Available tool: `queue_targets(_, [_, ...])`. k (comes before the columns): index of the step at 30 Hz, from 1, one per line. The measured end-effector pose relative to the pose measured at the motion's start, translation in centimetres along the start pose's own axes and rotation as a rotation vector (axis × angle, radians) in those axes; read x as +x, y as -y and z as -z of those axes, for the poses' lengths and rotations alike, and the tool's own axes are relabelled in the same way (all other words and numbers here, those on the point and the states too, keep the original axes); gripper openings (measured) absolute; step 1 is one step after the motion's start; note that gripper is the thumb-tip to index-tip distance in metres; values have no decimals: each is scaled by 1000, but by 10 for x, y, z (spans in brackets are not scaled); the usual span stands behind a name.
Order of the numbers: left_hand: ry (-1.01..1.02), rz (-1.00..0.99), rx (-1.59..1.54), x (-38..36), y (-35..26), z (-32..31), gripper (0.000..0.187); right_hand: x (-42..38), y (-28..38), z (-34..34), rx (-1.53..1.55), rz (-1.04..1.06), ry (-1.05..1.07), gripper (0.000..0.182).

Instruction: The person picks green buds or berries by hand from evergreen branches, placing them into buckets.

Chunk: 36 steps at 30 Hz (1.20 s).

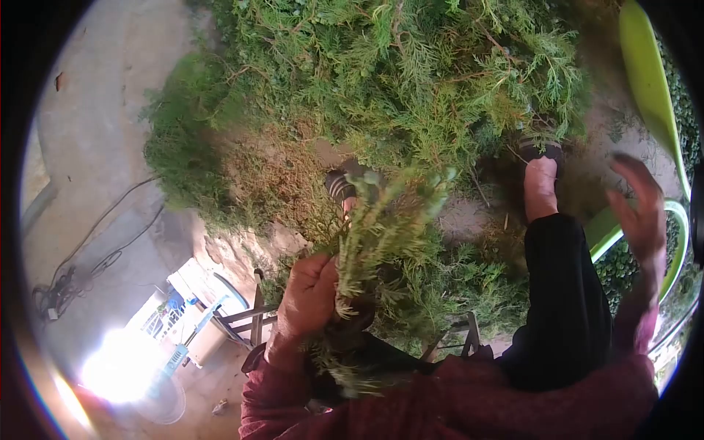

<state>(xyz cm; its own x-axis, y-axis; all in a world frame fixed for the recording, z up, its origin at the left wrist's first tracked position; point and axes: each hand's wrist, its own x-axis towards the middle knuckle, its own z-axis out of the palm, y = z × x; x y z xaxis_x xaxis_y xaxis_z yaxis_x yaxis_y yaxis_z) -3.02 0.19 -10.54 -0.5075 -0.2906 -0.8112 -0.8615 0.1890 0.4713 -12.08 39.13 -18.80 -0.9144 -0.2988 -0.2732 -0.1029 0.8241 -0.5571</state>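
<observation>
My left hand (pixel 306 297) is closed around a bunch of green conifer sprigs (pixel 378 238), held above my lap. The tips of the bunch are blurred. At the right, my right hand (pixel 642 209) is raised with its fingers apart and nothing between them. It is over the lime-green plastic tub (pixel 649 70), near its curved handle (pixel 683 235). Small dark green pieces (pixel 627 271) show inside the tub. In front of me lies a big heap of cut conifer branches (pixel 396 81), spread across the ground around my feet.
Bits of brown and green litter (pixel 275 172) cover the ground by the heap. To the left, a cable (pixel 103 220) runs over the concrete floor (pixel 110 110). A glaring lamp (pixel 121 367) stands at the lower left, beside a standing fan (pixel 231 293). More branches (pixel 477 282) lie between my legs.
</observation>
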Motion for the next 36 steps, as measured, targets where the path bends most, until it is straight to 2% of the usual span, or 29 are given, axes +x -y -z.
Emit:
queue_targets(1, [29,37,54,1,1,1,26,26,22,-9,107,176,0,34])
queue_targets(3, [30,-42,142,-1,-6,-5,26,65,53,-35,617,308,153,36])
queue_targets(4, [28,-61,189,-3,-11,-9,24,77,71,-50,886,300,315,41])
queue_targets(6, [28,-90,239,-7,-19,-14,23,88,102,-75,1150,352,534,48])
queue_targets(9, [84,-49,334,-9,-22,-16,22,87,124,-74,1324,303,759,47])
queue_targets(11, [94,-191,434,-7,-21,-20,23,90,123,-74,1263,354,751,41])
queue_targets(13, [132,-232,402,-3,-13,-21,28,91,130,-66,1129,237,916,35])
queue_targets(14, [160,-276,368,-2,-12,-21,36,89,128,-80,1161,363,798,30])
queue_targets(15, [162,-276,371,-3,-12,-20,36,89,128,-83,1164,361,796,30])
queue_targets(17, [223,-276,234,-7,-21,-18,62,90,126,-85,1037,459,826,27])
queue_targets(18, [221,-275,234,-6,-16,-17,62,89,125,-87,1038,460,828,27])
queue_targets(20, [269,-407,96,-2,0,-17,88,87,123,-93,1083,478,844,25])
queue_targets(21, [270,-405,98,-3,-3,-19,88,87,122,-93,1086,476,844,25])
queue_targets(23, [181,-548,562,-7,-15,-25,96,86,119,-92,1141,273,946,25])
queue_targets(24, [182,-548,564,-8,-18,-28,96,86,118,-92,1143,272,944,25])
queue_targets(26, [120,-628,702,-10,-23,-34,89,84,114,-92,1212,101,985,24])
queue_targets(27, [121,-629,703,-10,-21,-33,89,84,113,-89,1213,101,984,24])
queue_targets(29, [73,-655,837,-10,-16,-29,68,81,112,-81,1260,-51,1040,20])
queue_targets(30, [74,-655,837,-11,-15,-30,68,79,110,-82,1261,-52,1039,20])
queue_targets(32, [101,-653,975,-12,-15,-31,48,72,104,-85,1107,112,931,13])
queue_targets(33, [104,-653,975,-11,-14,-32,48,69,102,-80,1107,109,931,13])
queue_targets(36, [91,-658,944,-11,-14,-34,42,62,97,-64,1275,-128,975,12])
